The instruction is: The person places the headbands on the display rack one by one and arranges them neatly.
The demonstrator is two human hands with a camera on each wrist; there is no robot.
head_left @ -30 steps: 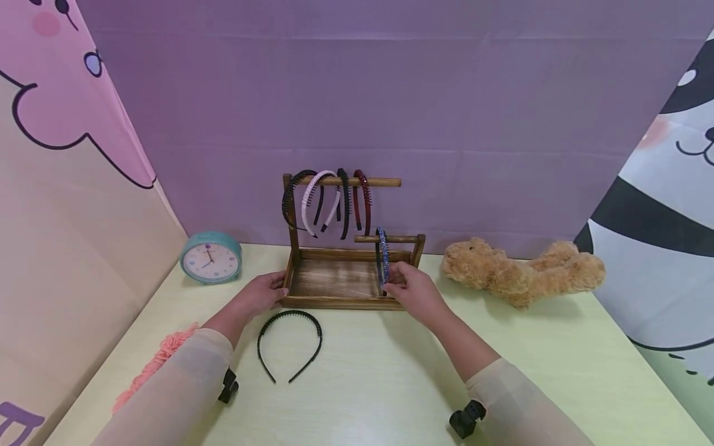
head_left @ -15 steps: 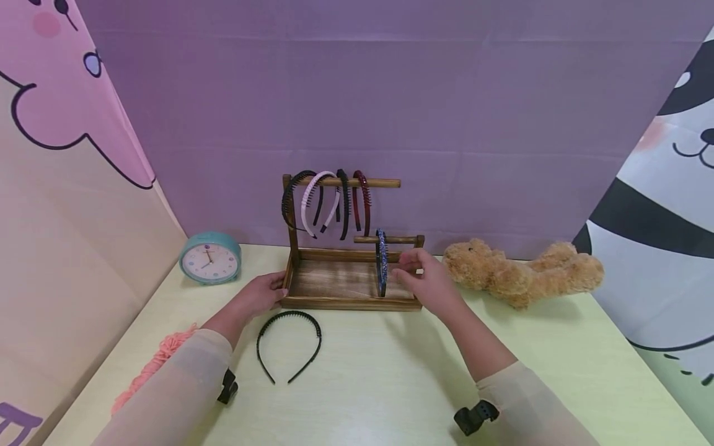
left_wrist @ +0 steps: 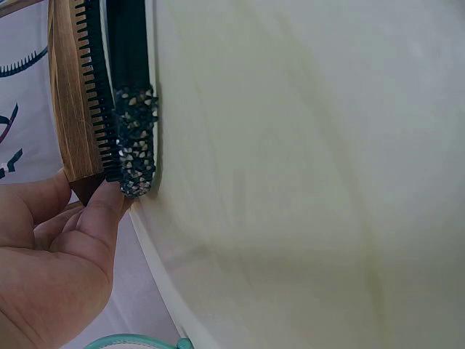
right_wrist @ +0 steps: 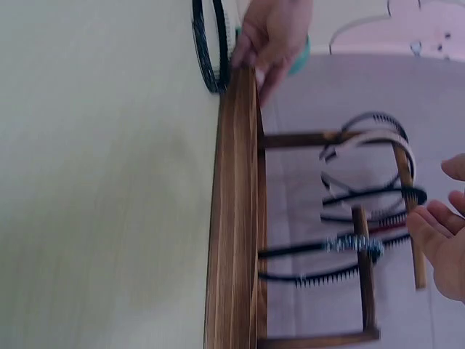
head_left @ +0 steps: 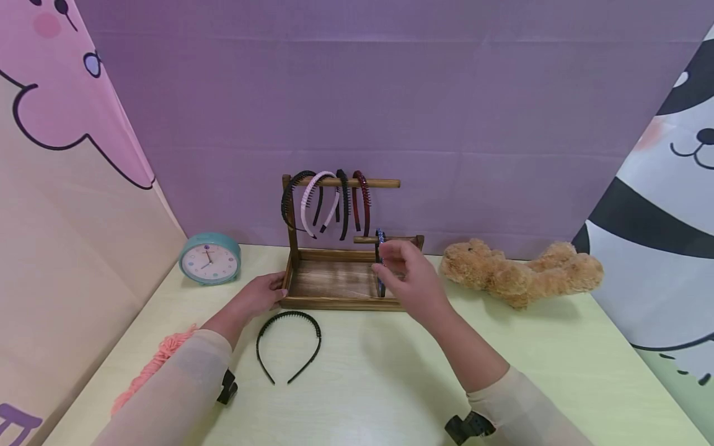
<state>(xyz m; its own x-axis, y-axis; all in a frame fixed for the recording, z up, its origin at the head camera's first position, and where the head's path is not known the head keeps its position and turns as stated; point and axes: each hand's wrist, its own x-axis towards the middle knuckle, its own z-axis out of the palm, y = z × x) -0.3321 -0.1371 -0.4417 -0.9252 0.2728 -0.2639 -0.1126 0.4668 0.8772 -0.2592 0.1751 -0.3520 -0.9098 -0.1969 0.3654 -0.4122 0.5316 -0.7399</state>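
A wooden headband rack [head_left: 340,303] stands at the back of the table; my left hand [head_left: 260,295] grips its left front corner. In the left wrist view, thumb and fingers pinch that wooden corner. A blue glittery headband [right_wrist: 356,244] hangs on the lower bar [right_wrist: 365,283], partly behind my right hand [head_left: 409,279] in the head view. The right hand holds nothing, its fingers loosely bent; whether it touches the headband cannot be told. From the upper bar [head_left: 385,183] hang black, pink [head_left: 305,207] and dark red [head_left: 366,198] headbands. One black headband [head_left: 320,344] lies before the rack.
A teal clock [head_left: 211,260] stands left of the rack. To its right lies a brown plush toy [head_left: 521,275]. Pink yarn [head_left: 158,362] lies partly under the left sleeve. A purple cloth [head_left: 502,124] hangs behind the table.
My right hand let go of the blue headband and drew back right. It has since moved left and a little up, in front of that headband. The left hand stays on the rack.
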